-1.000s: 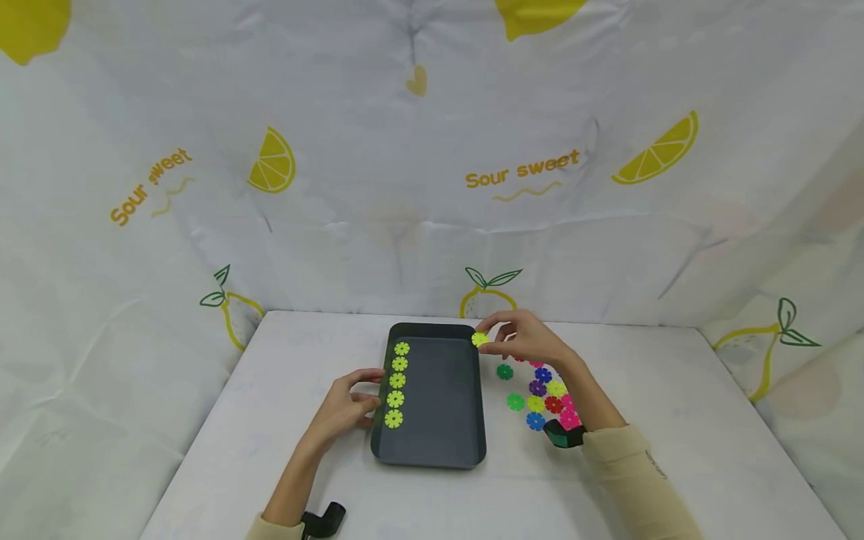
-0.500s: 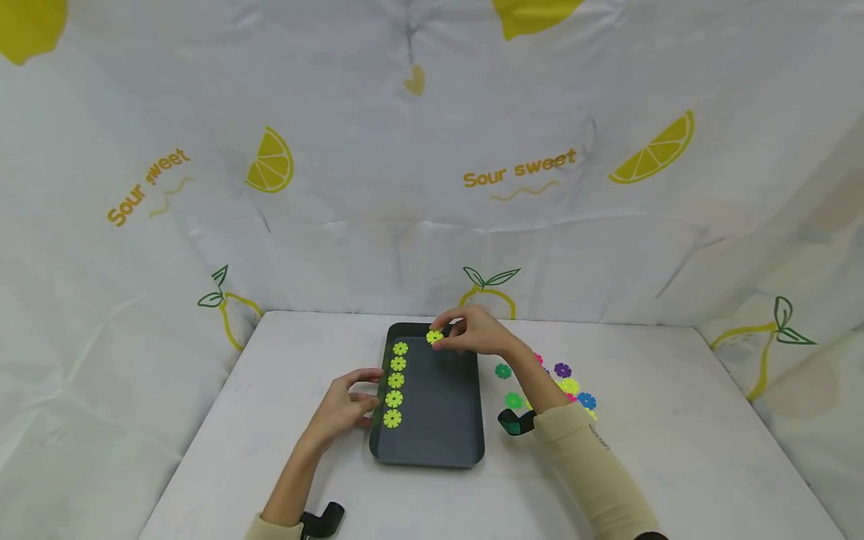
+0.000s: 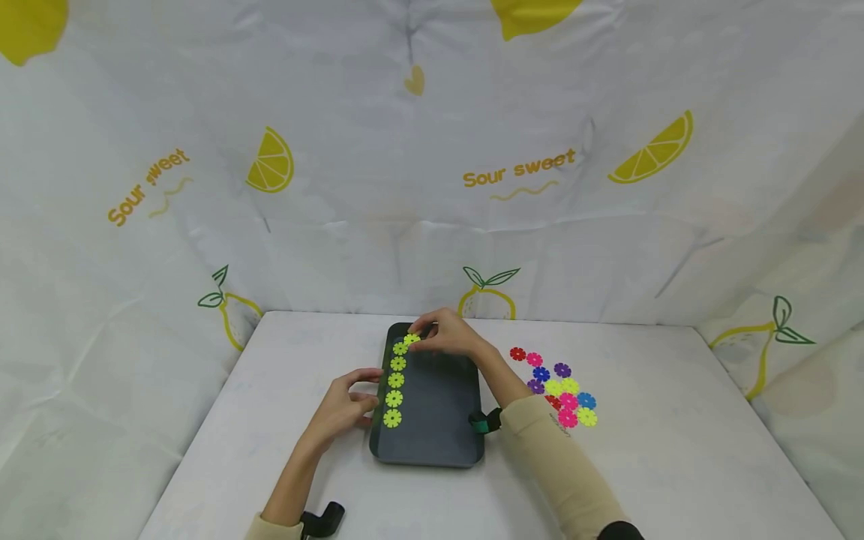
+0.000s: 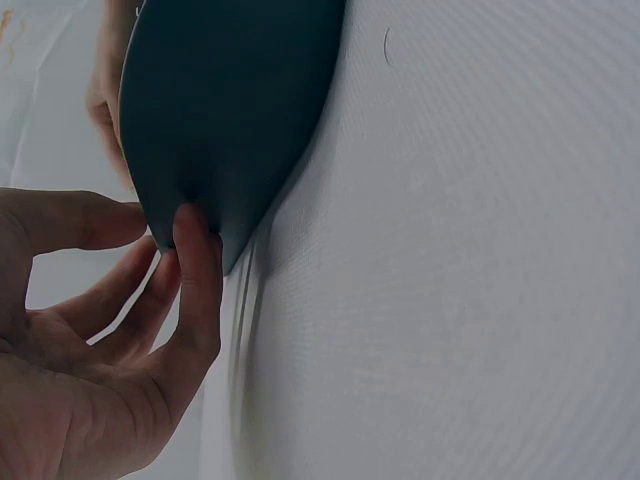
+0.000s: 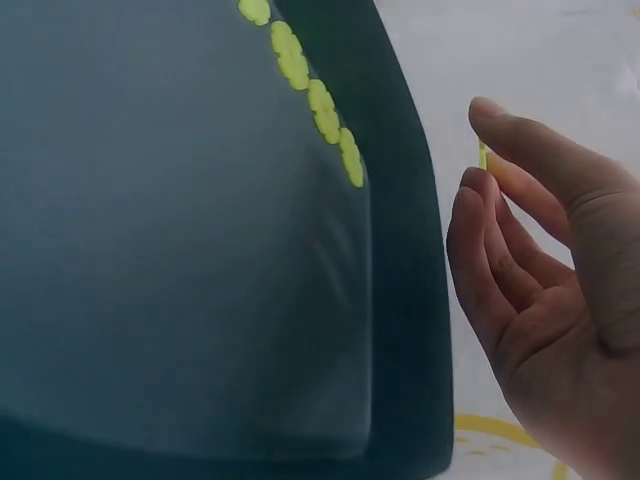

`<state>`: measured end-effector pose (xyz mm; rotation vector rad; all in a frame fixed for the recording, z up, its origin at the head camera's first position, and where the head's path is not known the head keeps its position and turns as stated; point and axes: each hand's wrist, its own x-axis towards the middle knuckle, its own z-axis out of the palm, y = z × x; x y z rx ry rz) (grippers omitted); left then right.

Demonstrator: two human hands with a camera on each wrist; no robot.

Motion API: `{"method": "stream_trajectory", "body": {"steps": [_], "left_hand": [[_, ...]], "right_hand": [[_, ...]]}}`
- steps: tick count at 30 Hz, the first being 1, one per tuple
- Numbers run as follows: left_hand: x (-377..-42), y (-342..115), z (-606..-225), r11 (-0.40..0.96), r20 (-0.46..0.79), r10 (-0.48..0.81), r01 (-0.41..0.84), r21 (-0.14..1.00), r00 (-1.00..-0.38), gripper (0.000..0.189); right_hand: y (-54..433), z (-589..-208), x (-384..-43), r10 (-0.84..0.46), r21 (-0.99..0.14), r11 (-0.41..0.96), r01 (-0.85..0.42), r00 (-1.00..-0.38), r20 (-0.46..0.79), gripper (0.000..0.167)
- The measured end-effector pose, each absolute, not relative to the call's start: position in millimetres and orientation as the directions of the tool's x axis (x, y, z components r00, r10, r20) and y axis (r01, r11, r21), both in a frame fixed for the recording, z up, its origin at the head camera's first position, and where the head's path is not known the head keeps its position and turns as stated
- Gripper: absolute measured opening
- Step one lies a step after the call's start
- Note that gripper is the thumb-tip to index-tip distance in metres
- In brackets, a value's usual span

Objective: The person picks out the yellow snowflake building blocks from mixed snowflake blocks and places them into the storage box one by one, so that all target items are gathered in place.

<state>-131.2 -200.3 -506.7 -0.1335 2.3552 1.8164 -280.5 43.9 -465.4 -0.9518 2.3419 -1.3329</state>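
My right hand (image 3: 448, 334) pinches a yellow flower-shaped plastic disc (image 3: 411, 340) over the far left part of a dark grey tray (image 3: 439, 420). In the right wrist view only a thin edge of that disc shows between thumb and fingertips. Along the tray's left side lies a column of several yellow discs (image 3: 395, 380), and the held disc overlaps the top end of it in the head view. On the tray's left edge, my left hand (image 3: 346, 409) holds the rim; the left wrist view shows its thumb and fingers (image 4: 198, 270) against the wall.
To the right of the tray, several loose discs (image 3: 568, 402) in red, pink, blue, purple and yellow lie on the white table (image 3: 661, 435). A white curtain (image 3: 378, 195) with lemon prints hangs behind the table's back edge.
My right hand has carried the yellow disc leftward from the tray's right rim to the top of the yellow column. My left hand has stayed at the tray's left edge.
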Motion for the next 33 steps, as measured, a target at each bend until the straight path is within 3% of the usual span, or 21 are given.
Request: {"method": "stream_trajectory", "body": {"steps": [12,33], "left_hand": [[-130,-200,-504,0.255,-0.184,0.04,-0.168,0.952,-0.982,0.051],[-131,-200,-506,0.251,-0.192,0.032,-0.178,0.951,-0.981,0.051]], "right_hand": [[37,-478,-283,-0.615,-0.773,0.506,-0.382,-0.788,-0.013,0.033],[33,-490,-287,-0.556,-0.692,0.6,-0.401,-0.831,-0.002,0.031]]}}
